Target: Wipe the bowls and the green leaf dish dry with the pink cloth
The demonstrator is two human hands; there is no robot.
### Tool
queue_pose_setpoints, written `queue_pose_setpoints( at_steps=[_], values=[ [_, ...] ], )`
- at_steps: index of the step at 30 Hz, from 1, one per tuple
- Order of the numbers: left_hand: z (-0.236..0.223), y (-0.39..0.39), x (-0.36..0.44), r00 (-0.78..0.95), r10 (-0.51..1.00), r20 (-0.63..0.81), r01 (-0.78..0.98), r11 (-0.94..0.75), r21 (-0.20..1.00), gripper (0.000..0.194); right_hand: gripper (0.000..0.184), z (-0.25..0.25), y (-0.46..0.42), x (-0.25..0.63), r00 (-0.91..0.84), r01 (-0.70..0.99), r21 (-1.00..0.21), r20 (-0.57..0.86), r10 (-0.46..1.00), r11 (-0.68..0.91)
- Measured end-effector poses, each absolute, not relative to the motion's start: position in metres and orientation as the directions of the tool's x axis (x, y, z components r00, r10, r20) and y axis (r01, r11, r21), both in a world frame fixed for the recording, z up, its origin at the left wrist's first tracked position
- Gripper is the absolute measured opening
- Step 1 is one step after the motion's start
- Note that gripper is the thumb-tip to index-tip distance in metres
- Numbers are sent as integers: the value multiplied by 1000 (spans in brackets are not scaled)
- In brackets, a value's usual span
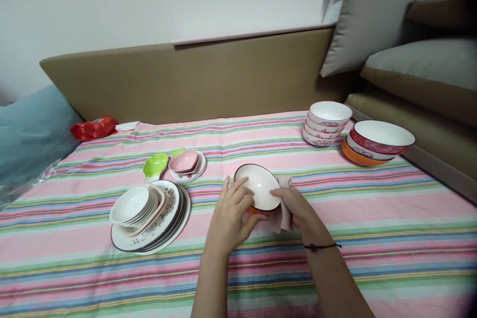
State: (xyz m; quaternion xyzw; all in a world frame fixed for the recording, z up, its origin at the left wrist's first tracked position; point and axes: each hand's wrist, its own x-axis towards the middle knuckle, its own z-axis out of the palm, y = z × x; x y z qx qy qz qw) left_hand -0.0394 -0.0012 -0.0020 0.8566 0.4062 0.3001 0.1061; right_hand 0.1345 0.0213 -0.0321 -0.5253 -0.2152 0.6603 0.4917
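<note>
Bowl point(265, 190) tilts toward us above the striped tablecloth point(149, 283), glossy white inside, thinly dark at the rim, orange outside. With our left hand point(231, 206) we grip its left side, fingers loosely spread inside, thumb against the outside. With our right hand point(298, 206) we pinch the right edge and a pale pink cloth point(285, 221), thumb inside; we cannot tell how those hidden fingers lie.

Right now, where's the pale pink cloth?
The pale pink cloth is just right of the middle in the head view. It's in the right hand, at the right side of the bowl that the left hand also holds.
</note>
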Motion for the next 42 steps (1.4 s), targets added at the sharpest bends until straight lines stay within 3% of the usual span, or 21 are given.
queue_pose_setpoints(
  at_steps=[3, 6, 9, 11, 14, 16, 18, 20, 23, 27, 31, 34, 38, 40, 42],
  values=[
    [-1, -2, -34, 408, 796, 447, 650, -597, 470, 28, 23, -28, 20, 135, 47, -429, -816, -447, 893, -386],
    [-3, -1, -29, 62, 894, 444, 649, -374, 662, 33, 31, -21, 19, 133, 94, -487, -809, -423, 901, -329],
    [-10, 1, -25, -329, 923, 198, 358, -72, 931, 40, 37, -15, 18, 127, 172, -522, -817, -382, 908, -245],
    [-15, 2, -23, -436, 900, -28, 72, 66, 995, 45, 43, -13, 17, 121, 189, -442, -885, -250, 950, -145],
    [-16, 4, -19, -421, 884, -205, -200, 129, 971, 47, 49, -12, 13, 108, 33, -126, -988, 85, 996, 88],
    [-15, 5, -18, -425, 874, -237, -325, 97, 941, 46, 56, -10, 9, 101, -134, 138, -944, 283, 950, 301],
    [-14, 6, -19, -476, 842, -254, -422, 35, 906, 44, 64, -9, 6, 98, -296, 288, -851, 357, 886, 439],
    [-14, 6, -23, -516, 813, -269, -464, -1, 886, 42, 57, -8, 6, 100, -378, 290, -844, 332, 864, 451],
    [-13, 7, -26, -494, 826, -270, -467, 9, 884, 38, 49, -10, 8, 106, -356, 243, -897, 271, 894, 369],
    [-9, 5, -22, -443, 856, -266, -477, 27, 879, 36, 50, -13, 9, 111, -231, 371, -870, 250, 940, 323],
    [-9, 4, -14, -376, 881, -288, -537, 46, 843, 33, 50, -15, 8, 105, -176, 483, -791, 334, 926, 377],
    [-14, 5, -10, -333, 878, -343, -631, 63, 773, 31, 50, -16, 10, 97, 0, 508, -795, 384, 923, 331],
    [-17, 6, -6, -279, 871, -405, -735, 77, 673, 27, 46, -17, 14, 93, 274, 421, -881, 352, 895, 217],
    [-17, 7, -5, -262, 878, -401, -739, 84, 668, 27, 44, -15, 13, 94, 213, 465, -830, 441, 872, 307],
    [-18, 8, -7, -248, 890, -384, -740, 81, 667, 27, 43, -11, 9, 95, 11, 562, -683, 569, 822, 466]
  ],
)
